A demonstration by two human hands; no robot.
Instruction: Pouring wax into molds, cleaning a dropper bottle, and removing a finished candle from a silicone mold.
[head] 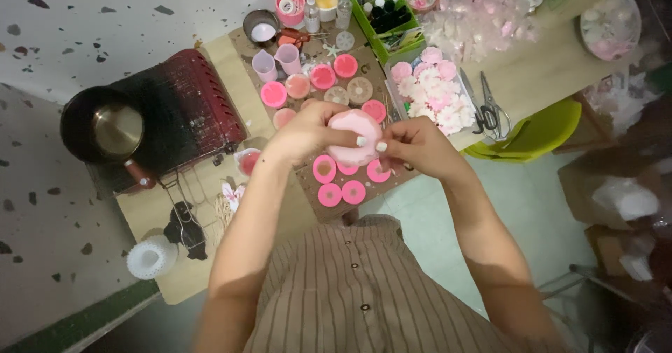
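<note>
Pink round soft mould, likely silicone, is pinched between both hands above the desk: left hand and right hand curl shut on its rim. Flexing it too hard could tear it or drop it onto the small pink discs beneath.

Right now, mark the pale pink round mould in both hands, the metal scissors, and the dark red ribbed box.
pale pink round mould (353, 125), head view, top face between both hands
metal scissors (489, 111), head view, near the pivot
dark red ribbed box (199, 104), head view, ribbed top
</note>
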